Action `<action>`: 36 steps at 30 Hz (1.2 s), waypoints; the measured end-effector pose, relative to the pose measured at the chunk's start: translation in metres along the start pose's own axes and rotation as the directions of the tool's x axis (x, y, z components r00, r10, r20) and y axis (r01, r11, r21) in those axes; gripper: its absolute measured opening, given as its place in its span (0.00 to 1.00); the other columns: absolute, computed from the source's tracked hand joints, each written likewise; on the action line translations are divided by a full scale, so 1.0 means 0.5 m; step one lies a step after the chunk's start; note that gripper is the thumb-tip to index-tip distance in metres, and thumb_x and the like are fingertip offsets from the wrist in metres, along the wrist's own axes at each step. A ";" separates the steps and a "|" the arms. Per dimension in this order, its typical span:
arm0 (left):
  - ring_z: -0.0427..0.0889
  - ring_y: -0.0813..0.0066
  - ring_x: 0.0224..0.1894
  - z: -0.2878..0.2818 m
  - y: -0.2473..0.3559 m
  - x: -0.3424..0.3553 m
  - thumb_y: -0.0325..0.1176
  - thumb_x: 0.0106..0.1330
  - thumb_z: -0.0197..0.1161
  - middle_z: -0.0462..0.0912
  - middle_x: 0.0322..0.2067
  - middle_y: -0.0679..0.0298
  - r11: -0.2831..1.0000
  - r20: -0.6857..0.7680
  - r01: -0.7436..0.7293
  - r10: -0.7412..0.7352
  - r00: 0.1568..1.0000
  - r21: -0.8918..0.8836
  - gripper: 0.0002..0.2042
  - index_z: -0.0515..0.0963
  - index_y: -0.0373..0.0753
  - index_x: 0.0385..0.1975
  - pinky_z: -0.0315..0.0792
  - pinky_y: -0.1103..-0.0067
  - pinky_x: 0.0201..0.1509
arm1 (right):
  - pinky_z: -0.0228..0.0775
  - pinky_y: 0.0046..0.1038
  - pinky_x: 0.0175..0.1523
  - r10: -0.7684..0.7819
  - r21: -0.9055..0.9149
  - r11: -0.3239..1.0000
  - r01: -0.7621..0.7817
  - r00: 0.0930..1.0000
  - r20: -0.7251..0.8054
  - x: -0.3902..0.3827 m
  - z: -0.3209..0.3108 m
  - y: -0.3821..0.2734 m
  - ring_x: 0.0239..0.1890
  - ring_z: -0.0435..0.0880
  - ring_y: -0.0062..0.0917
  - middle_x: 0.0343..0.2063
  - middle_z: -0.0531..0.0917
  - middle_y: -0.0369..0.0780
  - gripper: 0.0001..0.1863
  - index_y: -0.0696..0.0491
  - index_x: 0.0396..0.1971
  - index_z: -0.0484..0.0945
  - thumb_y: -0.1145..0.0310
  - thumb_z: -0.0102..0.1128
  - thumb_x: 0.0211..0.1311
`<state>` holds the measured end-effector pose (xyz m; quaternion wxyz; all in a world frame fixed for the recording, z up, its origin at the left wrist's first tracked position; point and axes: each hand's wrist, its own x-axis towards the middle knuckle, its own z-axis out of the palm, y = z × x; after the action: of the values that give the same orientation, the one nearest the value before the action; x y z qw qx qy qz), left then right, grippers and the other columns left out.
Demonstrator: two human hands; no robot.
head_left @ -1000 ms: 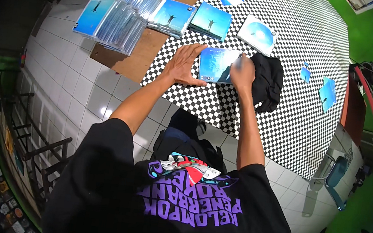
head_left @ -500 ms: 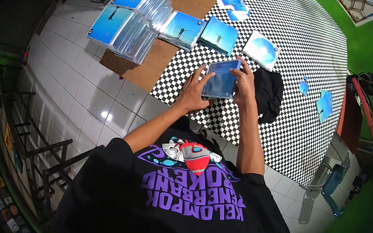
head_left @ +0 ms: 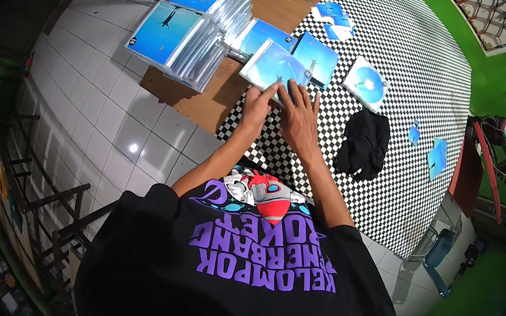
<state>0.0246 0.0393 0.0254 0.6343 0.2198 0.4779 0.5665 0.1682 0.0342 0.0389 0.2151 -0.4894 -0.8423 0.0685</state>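
A CD case [head_left: 272, 64] with a blue cover is in both my hands, over the near corner of a low pile of CD cases [head_left: 258, 35]. Whether it touches that pile I cannot tell. My left hand [head_left: 255, 111] grips its near edge, the thumb on top. Beside it, my right hand [head_left: 300, 116] has its fingers at the near right edge, partly over the cover. Close on the right stands a pile of blue cover inserts [head_left: 316, 58]. Farther right lies a disc [head_left: 366, 83] in a clear, white-edged case.
Tall stacks of CD cases [head_left: 199, 53] stand on the brown board [head_left: 178, 98] at left. A bunched black cloth [head_left: 363, 146] lies on the checkered tabletop [head_left: 387, 193]. Loose blue cards [head_left: 335, 21] are scattered at the back, and blue sheets [head_left: 437, 158] at right.
The CD case has moved left and away from me, and has gone from tilted up to lying flatter with its blue cover upward. Both hands moved with it; the view shifted slightly.
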 end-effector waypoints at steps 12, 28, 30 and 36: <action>0.58 0.44 0.72 -0.090 0.011 0.059 0.33 0.56 0.66 0.57 0.70 0.44 0.069 0.348 -0.463 0.564 0.749 0.883 0.40 0.57 0.40 0.71 0.54 0.52 0.73 | 0.47 0.62 0.74 -0.034 -0.050 0.998 0.035 0.999 0.019 0.168 0.097 0.042 0.71 0.64 0.47 0.69 0.68 0.46 0.36 0.43 0.67 0.70 0.77 0.62 0.55; 0.42 0.38 0.77 -0.045 -0.025 0.107 0.34 0.56 0.68 0.42 0.74 0.35 0.808 -0.056 -0.268 0.347 0.936 0.524 0.53 0.36 0.40 0.77 0.45 0.55 0.78 | 0.55 0.50 0.73 0.197 0.333 0.918 -0.213 0.977 0.083 0.401 0.093 0.152 0.65 0.73 0.48 0.62 0.75 0.53 0.31 0.47 0.68 0.69 0.57 0.54 0.65; 0.41 0.39 0.78 -0.026 -0.018 0.127 0.34 0.57 0.68 0.41 0.74 0.33 0.752 -0.103 -0.191 0.326 0.940 0.630 0.55 0.32 0.40 0.76 0.46 0.57 0.78 | 0.65 0.43 0.67 0.160 0.314 0.931 -0.186 0.981 0.106 0.447 0.126 0.181 0.59 0.77 0.51 0.57 0.78 0.56 0.30 0.50 0.67 0.70 0.56 0.53 0.66; 0.40 0.37 0.77 0.004 0.008 0.134 0.36 0.58 0.68 0.38 0.72 0.28 0.684 -0.192 0.012 0.188 0.963 0.730 0.56 0.27 0.38 0.76 0.45 0.58 0.78 | 0.70 0.41 0.63 0.032 0.295 0.946 -0.133 0.945 0.324 0.454 0.199 0.156 0.56 0.80 0.50 0.52 0.81 0.57 0.32 0.50 0.68 0.69 0.55 0.52 0.65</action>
<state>0.0175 0.1032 0.0054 0.4018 0.4016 0.7275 0.3848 0.0902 0.2775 -0.0086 0.1494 -0.4671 -0.8228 0.2872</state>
